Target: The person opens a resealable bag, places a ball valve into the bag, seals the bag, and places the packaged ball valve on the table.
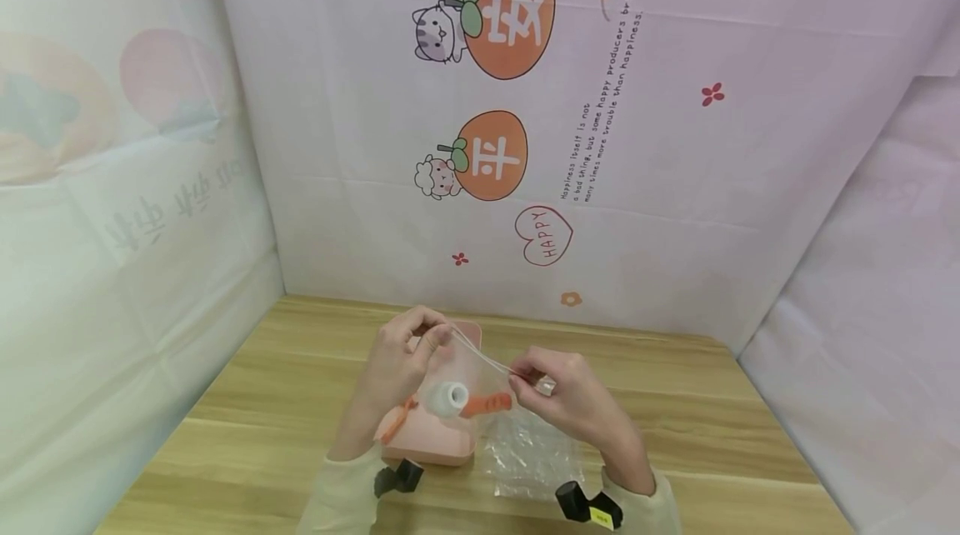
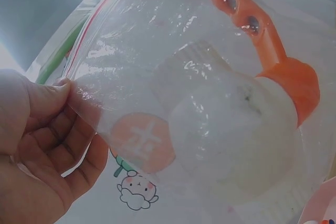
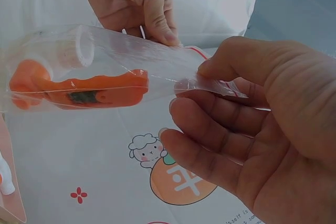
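Observation:
Both hands hold a clear zip bag (image 1: 536, 456) with a red line along its mouth. My left hand (image 1: 401, 356) pinches one end of that mouth between thumb and finger, and my right hand (image 1: 570, 397) pinches the other end. Stretched between them, the bag's two lips lie close together. Inside the bag is a rounded white, translucent item (image 2: 236, 135) with a ring-shaped neck (image 3: 84, 46). An orange handle (image 3: 105, 90) with finger grooves and holes is in the bag too, its wide end against the white body in the left wrist view.
Beneath the bag a pink tray (image 1: 438, 447) stands on the wooden table (image 1: 247, 435), with a slim orange piece (image 1: 400, 421) at its left side. Printed white cloth (image 1: 360, 118) walls the table at the back and on both sides.

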`<control>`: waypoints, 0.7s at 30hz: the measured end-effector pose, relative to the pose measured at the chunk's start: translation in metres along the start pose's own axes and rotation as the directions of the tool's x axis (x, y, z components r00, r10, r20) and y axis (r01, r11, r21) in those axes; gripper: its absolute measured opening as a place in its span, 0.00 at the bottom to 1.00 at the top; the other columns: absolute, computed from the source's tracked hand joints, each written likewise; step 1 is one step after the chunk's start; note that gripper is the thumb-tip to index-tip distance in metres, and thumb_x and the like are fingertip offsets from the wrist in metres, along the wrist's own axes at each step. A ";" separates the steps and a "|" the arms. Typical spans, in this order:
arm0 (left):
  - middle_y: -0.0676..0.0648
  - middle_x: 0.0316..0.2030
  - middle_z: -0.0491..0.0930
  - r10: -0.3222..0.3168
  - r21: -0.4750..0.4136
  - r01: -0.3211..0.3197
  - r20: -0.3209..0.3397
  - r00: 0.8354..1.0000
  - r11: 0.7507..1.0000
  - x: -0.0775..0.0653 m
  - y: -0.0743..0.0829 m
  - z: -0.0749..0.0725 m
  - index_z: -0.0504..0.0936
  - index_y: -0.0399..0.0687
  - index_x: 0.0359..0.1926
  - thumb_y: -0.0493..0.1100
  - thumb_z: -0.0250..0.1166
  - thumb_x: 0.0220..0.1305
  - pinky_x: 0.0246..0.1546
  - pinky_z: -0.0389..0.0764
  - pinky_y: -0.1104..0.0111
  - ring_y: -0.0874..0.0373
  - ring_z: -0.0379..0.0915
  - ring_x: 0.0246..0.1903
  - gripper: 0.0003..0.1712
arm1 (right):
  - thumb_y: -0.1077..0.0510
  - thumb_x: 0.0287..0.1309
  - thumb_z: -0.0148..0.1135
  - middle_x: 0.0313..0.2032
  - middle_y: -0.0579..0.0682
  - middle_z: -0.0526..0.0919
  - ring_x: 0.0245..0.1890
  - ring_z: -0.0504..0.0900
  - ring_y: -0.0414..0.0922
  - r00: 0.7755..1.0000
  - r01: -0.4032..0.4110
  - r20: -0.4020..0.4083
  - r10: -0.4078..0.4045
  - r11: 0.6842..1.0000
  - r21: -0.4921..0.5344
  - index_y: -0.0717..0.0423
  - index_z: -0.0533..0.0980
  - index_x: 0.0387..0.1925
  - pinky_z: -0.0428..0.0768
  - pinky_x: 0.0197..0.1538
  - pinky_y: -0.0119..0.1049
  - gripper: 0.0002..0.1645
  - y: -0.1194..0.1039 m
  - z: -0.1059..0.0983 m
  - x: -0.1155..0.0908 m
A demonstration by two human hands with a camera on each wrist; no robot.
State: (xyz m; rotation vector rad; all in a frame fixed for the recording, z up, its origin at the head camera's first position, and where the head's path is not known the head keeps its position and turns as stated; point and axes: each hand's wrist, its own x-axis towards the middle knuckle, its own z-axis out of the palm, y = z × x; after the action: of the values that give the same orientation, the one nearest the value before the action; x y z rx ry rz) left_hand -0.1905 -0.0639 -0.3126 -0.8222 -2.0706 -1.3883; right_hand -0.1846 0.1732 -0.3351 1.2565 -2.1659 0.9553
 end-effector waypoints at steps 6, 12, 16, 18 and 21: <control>0.45 0.26 0.79 0.018 -0.005 -0.018 -0.003 1.000 1.000 0.000 -0.001 -0.002 0.77 0.33 0.31 0.31 0.59 0.61 0.29 0.76 0.73 0.51 0.75 0.26 0.03 | 0.71 0.49 0.62 0.26 0.46 0.81 0.26 0.78 0.34 1.000 -0.014 0.006 0.014 1.000 0.004 0.53 0.76 0.31 0.77 0.30 0.23 0.11 -0.001 -0.001 0.000; 0.43 0.26 0.79 0.011 0.005 -0.011 -0.012 1.000 1.000 -0.001 -0.001 -0.003 0.77 0.34 0.31 0.32 0.59 0.61 0.29 0.76 0.72 0.55 0.74 0.26 0.03 | 0.71 0.50 0.62 0.26 0.44 0.81 0.26 0.78 0.33 1.000 -0.024 0.005 0.024 1.000 0.009 0.54 0.76 0.30 0.77 0.29 0.23 0.10 -0.002 -0.002 -0.001; 0.41 0.25 0.79 0.021 0.003 -0.021 -0.019 1.000 1.000 -0.001 -0.001 -0.004 0.77 0.33 0.31 0.32 0.59 0.61 0.29 0.75 0.72 0.58 0.73 0.26 0.03 | 0.70 0.51 0.61 0.26 0.42 0.81 0.26 0.78 0.32 0.999 -0.037 0.018 0.037 0.999 0.017 0.54 0.76 0.30 0.78 0.30 0.23 0.09 -0.003 -0.004 -0.001; 0.42 0.24 0.79 0.032 0.002 -0.032 -0.023 0.999 0.999 0.000 0.000 -0.005 0.77 0.32 0.31 0.31 0.59 0.60 0.29 0.75 0.71 0.60 0.73 0.26 0.03 | 0.70 0.51 0.61 0.26 0.41 0.80 0.26 0.78 0.32 0.999 -0.040 0.021 0.040 0.999 0.015 0.55 0.76 0.30 0.78 0.29 0.24 0.08 -0.003 -0.004 -0.001; 0.41 0.24 0.79 0.040 0.006 -0.040 -0.029 0.999 0.999 0.000 0.000 -0.006 0.77 0.32 0.31 0.30 0.59 0.60 0.28 0.75 0.72 0.61 0.73 0.25 0.03 | 0.70 0.51 0.61 0.26 0.41 0.80 0.26 0.78 0.32 0.999 -0.033 0.020 0.033 0.999 0.011 0.55 0.76 0.30 0.78 0.29 0.23 0.08 -0.005 -0.005 0.000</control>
State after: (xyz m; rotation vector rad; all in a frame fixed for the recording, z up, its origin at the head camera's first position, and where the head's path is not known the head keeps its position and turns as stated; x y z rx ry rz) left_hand -0.1905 -0.0691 -0.3106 -0.8325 -2.0241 -1.3652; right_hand -0.1801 0.1756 -0.3304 1.2446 -2.2060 0.9739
